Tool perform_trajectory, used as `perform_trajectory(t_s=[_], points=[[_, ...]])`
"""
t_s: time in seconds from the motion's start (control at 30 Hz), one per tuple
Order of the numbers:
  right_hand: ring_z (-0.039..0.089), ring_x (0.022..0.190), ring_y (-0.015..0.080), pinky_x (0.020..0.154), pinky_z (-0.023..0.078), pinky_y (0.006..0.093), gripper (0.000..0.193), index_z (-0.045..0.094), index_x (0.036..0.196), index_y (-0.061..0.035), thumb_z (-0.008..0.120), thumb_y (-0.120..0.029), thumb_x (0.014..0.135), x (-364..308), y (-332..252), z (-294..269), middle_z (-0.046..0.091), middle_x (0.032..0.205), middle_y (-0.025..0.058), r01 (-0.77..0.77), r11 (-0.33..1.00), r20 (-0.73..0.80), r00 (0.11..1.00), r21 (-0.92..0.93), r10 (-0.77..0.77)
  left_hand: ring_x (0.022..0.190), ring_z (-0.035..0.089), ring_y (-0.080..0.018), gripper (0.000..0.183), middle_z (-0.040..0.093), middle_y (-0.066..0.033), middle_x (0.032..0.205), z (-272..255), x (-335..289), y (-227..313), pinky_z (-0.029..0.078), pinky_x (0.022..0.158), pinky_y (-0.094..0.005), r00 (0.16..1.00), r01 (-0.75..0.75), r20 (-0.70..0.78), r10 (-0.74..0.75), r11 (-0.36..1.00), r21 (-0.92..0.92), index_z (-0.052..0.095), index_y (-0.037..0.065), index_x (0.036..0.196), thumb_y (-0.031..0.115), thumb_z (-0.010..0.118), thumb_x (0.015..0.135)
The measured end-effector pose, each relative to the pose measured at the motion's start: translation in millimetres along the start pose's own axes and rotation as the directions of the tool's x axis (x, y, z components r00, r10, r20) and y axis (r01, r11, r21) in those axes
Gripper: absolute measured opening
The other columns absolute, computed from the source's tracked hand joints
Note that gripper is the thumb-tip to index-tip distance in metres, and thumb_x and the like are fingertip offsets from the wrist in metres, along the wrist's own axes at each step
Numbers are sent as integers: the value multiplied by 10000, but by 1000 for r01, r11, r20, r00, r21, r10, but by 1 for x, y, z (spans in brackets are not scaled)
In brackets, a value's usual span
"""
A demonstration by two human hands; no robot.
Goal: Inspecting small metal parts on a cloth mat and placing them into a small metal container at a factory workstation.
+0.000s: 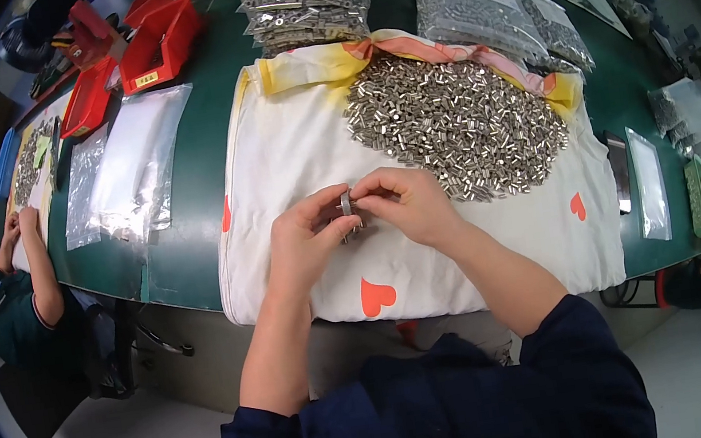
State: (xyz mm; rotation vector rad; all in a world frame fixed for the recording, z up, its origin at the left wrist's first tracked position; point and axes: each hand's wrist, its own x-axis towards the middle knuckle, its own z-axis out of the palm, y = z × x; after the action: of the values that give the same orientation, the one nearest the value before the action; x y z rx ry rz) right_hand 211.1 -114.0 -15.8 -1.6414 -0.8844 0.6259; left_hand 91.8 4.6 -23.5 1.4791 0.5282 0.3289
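Note:
My left hand (303,236) is closed, with thumb and fingers pinching a small grey round metal piece (346,204) held on edge. Against its right side, the fingertips of my right hand (409,203) are pinched together; whatever sits between them is too small to make out. A few tiny metal parts show below my left fingertips. Both hands are over a white cloth (287,147) with red hearts and a yellow and pink border. Just beyond my right hand spreads a wide pile of short silvery metal cylinders (462,122).
Clear bags of metal parts (306,1) are stacked at the back, with more bags (477,4) to their right. Red bins (161,48) and flat plastic bags (136,159) lie on the green table (197,276) at left. Co-workers sit at both sides.

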Motion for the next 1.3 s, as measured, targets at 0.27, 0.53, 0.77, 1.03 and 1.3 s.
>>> perform_trajectory(t_s=[0.27,0.53,0.77,1.03,1.3], points=[[581,718,217,664,465,328,128,619,857,-47,631,-83,735,16,8,-32,619,769,60,165,844,-302,884,-510,-355,835,608,-108,367,642,-63,935,-1,0,0,493,702,-221,1000,-1,16,2,997,-71,571,-18,1112,-52,646,755],[516,831,221,767,386,355,73,638,782,-111,639,-120,710,23,17,-24,546,793,29,174,521,-84,896,-835,-435,828,598,-101,350,636,-47,922,-1,0,0,495,678,-218,999,-17,38,19,999,-43,582,-13,1094,-36,657,754],[519,827,209,756,392,363,77,627,754,-99,668,-103,689,22,20,-26,543,798,10,191,531,-106,872,-825,-478,836,602,-104,358,641,-47,917,4,-5,12,495,708,-231,997,-48,72,28,956,291,578,-16,1087,-23,669,741],[520,805,217,753,398,360,66,597,724,-88,646,-85,680,20,18,-28,546,792,25,220,598,-167,836,-771,-522,897,603,-127,367,633,-60,964,-1,-7,23,489,788,-244,985,-28,172,-33,941,338,549,-46,1107,-59,642,752],[536,676,251,632,443,350,54,568,718,-55,599,-61,674,17,6,-34,560,682,64,197,839,-348,844,-507,-408,945,600,-153,390,614,-96,1040,-12,-35,13,483,822,-250,998,-61,-11,60,994,-90,534,-46,1129,-66,630,751]])
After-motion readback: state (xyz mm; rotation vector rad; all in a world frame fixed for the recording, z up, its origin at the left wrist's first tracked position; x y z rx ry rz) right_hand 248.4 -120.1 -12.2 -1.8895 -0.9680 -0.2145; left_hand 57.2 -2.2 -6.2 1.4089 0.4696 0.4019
